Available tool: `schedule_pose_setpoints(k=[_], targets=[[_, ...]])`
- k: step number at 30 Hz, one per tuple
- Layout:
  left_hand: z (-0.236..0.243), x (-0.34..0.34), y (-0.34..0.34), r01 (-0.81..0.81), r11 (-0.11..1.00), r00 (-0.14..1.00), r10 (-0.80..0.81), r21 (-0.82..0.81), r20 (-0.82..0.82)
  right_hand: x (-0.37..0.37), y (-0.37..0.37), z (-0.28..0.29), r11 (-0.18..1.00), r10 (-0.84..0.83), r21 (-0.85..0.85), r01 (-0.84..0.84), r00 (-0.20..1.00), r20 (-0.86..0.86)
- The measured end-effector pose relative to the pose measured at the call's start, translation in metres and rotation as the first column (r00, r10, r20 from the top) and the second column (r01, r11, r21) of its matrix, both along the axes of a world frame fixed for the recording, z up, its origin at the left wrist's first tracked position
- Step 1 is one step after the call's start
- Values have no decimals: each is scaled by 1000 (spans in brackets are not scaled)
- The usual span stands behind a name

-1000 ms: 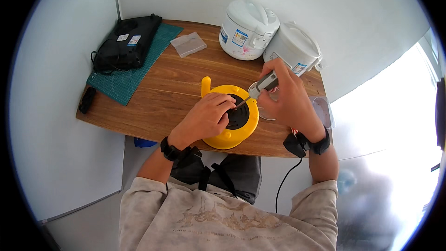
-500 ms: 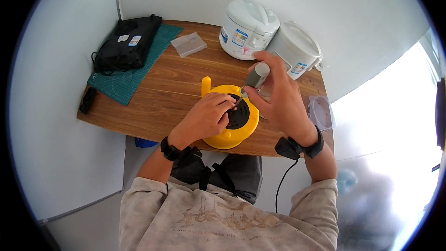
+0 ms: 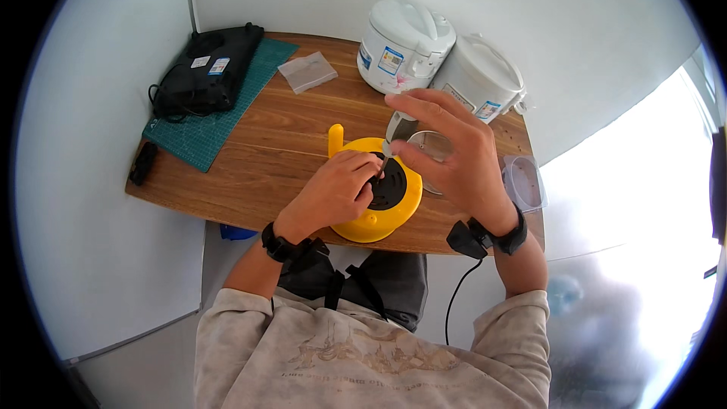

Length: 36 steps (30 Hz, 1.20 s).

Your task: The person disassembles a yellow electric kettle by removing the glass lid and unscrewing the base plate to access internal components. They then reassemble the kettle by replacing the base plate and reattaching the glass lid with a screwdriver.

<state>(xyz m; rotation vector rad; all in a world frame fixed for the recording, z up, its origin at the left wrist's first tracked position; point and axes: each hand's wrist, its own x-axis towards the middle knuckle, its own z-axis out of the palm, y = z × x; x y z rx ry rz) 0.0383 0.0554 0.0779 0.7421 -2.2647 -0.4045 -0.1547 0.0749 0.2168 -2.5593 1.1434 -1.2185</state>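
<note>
The left hand (image 3: 338, 182) bunches over a round yellow-and-black plastic reel (image 3: 379, 226), likely steadying the grey-handled metal screwdriver (image 3: 395, 133); right hand (image 3: 459, 155) spreads, grip unclear.

A head-worn fisheye looks down at the hands (image 3: 341, 188).

The left hand (image 3: 333, 191) hides the black disc's (image 3: 391, 183) left part, the right hand (image 3: 463, 159) some of a clear dish (image 3: 430, 144); the near edge crops the shirt (image 3: 371, 356).
</note>
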Motion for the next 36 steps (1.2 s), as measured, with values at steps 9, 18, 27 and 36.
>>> schedule_pose_setpoints(k=[9,18,27,36], targets=[[0,1,0,3,1000,1000,-3,26,16,0,5,3,997,-44,72,36,993,108],[2,0,0,2,999,999,-3,33,34,-6,6,0,990,-20,141,4,993,113],[2,0,1,-7,1000,999,6,15,51,-7,10,-2,989,3,148,-14,997,71],[3,1,1,-11,1000,999,10,28,52,-7,12,0,993,10,114,-10,1000,2]])
